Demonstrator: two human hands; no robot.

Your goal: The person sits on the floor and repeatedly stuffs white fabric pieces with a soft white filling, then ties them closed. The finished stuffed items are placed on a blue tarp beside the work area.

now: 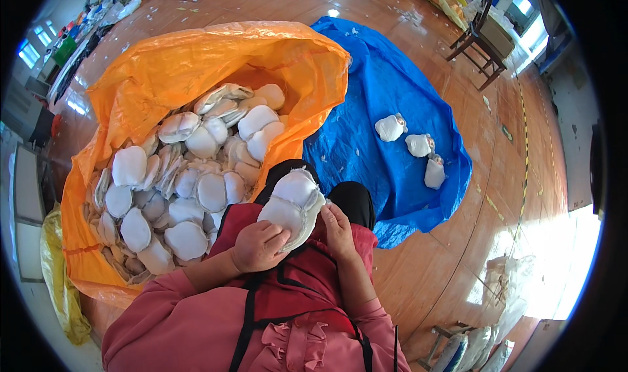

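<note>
White oval fabric pads [298, 187] rest in a small overlapping stack above my lap, held between both hands. The fingers of my left hand [261, 246] are closed on the lower left edge of the stack. At its right edge, my right hand [338, 231] pinches the pads with thumb and fingers. To the left, a large orange plastic sack [216, 48] stands wide-mouthed, filled with a heap of similar white and cream pads [211, 192].
A blue plastic sheet [373, 77] covers the floor at the right, bearing three small white bundles [390, 128]. Farther off stands a wooden chair [483, 41]. A yellow plastic bag [62, 274] lies beyond the orange sack, and several sacks [481, 339] lean at the lower right.
</note>
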